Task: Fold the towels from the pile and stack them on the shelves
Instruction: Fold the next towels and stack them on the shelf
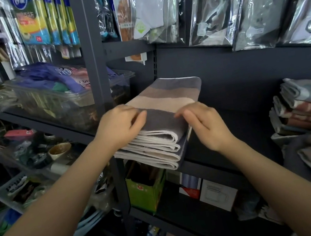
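Far left: clear plastic bin [51,96] packed with purple and pink packaged goods sat on the neighbouring shelf, hanging yellow-blue packets [37,20] above it. A dark grey metal shelf upright [94,66] split that bay from the work bay.

Left hand [118,126] lay on the near left corner of the stack of folded striped towels in grey, tan and cream [162,116], fingers fairly straight and pressed on the top dark band, thumb side down along the stack's left edge. Not curled round anything that I could see.

The stack sat on the dark grey middle shelf [226,160], its folded edges facing the camera and overhanging the front lip a bit, top towel striped grey-tan-cream toward the back panel.

Right hand [204,123] rested on the stack's near right corner, fingers extended and slightly spread, fingertips on the top towel; no pinch visible.

Below: green cardboard box [146,191] and a white boxed item [217,194] on the lower shelf.

Far right: a second pile of folded towels in blue, rust and grey [307,108] on the same shelf level, well apart from the stack. Bagged dark garments [254,4] hung above.
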The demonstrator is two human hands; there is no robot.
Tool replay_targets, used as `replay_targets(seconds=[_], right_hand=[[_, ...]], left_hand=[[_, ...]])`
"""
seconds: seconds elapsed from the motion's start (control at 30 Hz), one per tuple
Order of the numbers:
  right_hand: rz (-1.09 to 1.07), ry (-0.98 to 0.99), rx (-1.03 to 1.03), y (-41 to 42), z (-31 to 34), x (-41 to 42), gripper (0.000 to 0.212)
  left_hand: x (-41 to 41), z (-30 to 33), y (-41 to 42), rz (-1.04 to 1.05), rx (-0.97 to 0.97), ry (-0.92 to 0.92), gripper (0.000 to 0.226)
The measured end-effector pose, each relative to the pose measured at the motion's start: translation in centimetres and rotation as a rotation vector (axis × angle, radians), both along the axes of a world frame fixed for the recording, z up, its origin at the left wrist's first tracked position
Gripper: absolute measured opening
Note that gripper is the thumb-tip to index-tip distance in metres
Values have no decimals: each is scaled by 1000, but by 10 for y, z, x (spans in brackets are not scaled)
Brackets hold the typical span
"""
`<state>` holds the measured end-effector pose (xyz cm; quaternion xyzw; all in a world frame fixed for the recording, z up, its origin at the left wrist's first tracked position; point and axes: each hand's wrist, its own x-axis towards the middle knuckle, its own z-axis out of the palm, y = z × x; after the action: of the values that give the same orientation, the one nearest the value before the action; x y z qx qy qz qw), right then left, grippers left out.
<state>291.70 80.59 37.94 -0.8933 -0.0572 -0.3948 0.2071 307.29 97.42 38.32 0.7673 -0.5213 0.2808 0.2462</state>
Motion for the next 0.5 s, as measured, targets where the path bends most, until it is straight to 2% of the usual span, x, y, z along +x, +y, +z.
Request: replay_targets(seconds=[0.07,0.13,0.2,0.27,0.3,0.4,0.5], right_hand=[[-76,57,44,0,6,17,39],[-91,244,30,-8,4,33,38],[-71,430,5,-27,-5,45,45],[-73,500,-18,-50,-15,50,49],[-86,507,-17,-60,-18,52,50],[-190,578,17,-84,-17,57,53],[-376,659,-43,-104,-10,64,59]], left_hand=[[-10,9,-23,26,-7,101,47],[-13,6,-42,69,120,175,48],[-12,-3,-47,154,333,241,78],[-10,-11,-42,190,439,273,111],[-11,-12,-39,191,466,283,119],[-16,-13,-34,186,532,314,125],[-19,-16,-35,200,537,286,127]])
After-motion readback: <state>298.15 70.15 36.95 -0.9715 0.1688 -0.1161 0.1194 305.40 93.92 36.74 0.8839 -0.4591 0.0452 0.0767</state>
